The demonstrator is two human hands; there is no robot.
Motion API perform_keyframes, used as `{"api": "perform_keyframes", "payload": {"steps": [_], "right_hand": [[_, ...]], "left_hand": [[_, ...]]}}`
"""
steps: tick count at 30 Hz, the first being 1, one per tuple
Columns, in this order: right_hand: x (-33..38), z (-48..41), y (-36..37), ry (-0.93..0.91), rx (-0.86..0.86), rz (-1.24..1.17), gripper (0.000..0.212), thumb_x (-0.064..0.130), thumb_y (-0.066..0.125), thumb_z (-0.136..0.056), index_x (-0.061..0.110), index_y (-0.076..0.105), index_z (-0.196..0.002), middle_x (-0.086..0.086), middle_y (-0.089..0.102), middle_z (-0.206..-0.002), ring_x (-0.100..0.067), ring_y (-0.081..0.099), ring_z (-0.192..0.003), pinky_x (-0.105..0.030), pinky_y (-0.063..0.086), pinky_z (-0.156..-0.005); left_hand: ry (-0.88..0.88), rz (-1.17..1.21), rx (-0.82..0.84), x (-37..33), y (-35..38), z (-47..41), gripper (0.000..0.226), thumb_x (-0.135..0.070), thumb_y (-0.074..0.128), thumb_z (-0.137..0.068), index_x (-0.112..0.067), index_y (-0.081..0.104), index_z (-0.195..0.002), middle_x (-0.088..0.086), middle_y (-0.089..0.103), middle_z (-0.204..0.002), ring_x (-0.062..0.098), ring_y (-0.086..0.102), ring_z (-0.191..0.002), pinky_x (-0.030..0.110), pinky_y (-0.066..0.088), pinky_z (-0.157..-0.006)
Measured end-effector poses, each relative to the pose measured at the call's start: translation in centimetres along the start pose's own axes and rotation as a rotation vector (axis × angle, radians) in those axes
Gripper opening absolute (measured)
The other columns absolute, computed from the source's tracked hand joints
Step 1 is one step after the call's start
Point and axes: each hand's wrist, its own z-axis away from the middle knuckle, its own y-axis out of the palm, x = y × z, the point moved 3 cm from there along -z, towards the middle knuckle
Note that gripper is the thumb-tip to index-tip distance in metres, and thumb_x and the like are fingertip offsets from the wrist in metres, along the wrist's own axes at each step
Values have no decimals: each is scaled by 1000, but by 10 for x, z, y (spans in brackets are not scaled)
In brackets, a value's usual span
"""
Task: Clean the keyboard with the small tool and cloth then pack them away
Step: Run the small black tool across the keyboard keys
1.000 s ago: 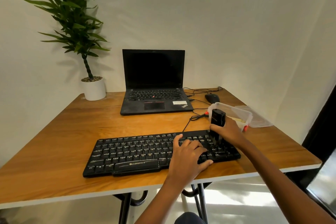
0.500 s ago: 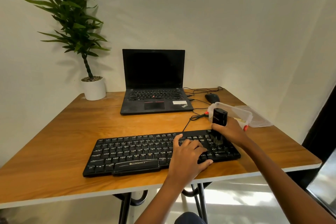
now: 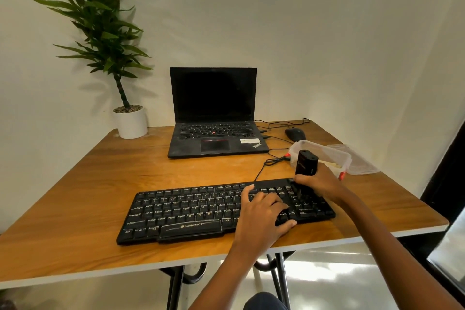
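Keyboard sits on the near part of the worktop. Little has changed: my right hand still grips the small tool upright over the right-end keys, barely shifted, while my left hand stays spread flat on the keys, steadying them. So I judge I'm still working this end.

The long black keyboard is lying flat. The small black tool is standing upright over its right end.
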Motion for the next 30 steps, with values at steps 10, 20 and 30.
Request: {"api": "perform_keyframes", "payload": {"steps": [10,20,30], "right_hand": [[1,5,-8,-2,-21,-54,21,18,64,-84,14,51,-101,-4,59,-89,-12,56,-79,-21,42,-61],[3,11,-4,-12,54,26,14,21,64,-85,24,51,-88,-2,62,-88,-17,60,-85,-24,47,-66],[5,13,-7,-6,84,50,13,20,64,-84,22,51,-89,-4,62,-90,-19,60,-88,-26,50,-73]], "left_hand": [[-3,-3,14,0,1,1,44,-67,38,-83,-38,70,-92,-22,64,-91,-1,60,-87,38,20,-104],[0,-5,8,0,1,1,43,-66,38,-83,-38,70,-93,-22,64,-91,-1,59,-87,38,20,-104],[-5,-1,17,0,0,1,44,-66,37,-83,-39,70,-92,-22,64,-91,-1,59,-87,37,19,-104]]}}
